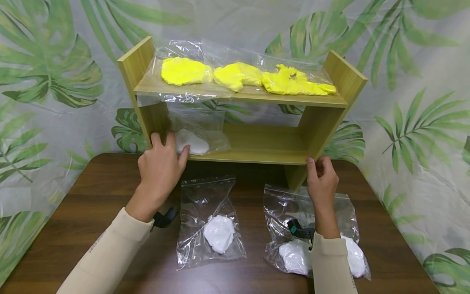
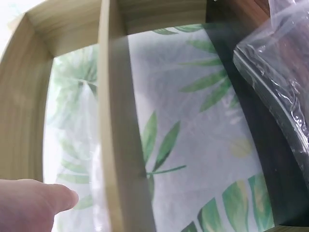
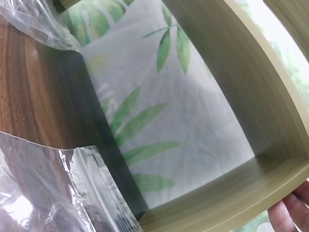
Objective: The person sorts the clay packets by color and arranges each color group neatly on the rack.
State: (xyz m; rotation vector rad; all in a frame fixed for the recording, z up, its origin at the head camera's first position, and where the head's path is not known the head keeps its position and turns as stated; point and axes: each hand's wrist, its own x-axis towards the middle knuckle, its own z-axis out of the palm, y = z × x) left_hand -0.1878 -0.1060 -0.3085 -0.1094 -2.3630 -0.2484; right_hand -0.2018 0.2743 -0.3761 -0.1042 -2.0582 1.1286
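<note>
Your left hand (image 1: pixel 159 167) is at the left end of the shelf unit (image 1: pixel 330 122), at the middle board's front left corner, thumb and fingers spread and relaxed. Just beside it, on that corner, is a clear bag with a white lump (image 1: pixel 192 141); you cannot tell whether your fingertips touch it. On the top board, from the left upright to near the right one, lie three bagged yellow lumps: a rounded one (image 1: pixel 186 71), an irregular one (image 1: pixel 238 75) and a long one (image 1: pixel 299 83). Below, on the table (image 1: pixel 92 196), a zip bag with a white lump (image 1: pixel 219 233) lies in front of the unit, top edge towards it. Nearer the table's right edge lie two more bagged white lumps (image 1: pixel 295 256), partly behind your right forearm. Your right hand (image 1: pixel 323 177) pinches the right upright's front edge, beside the middle board's front right corner.
</note>
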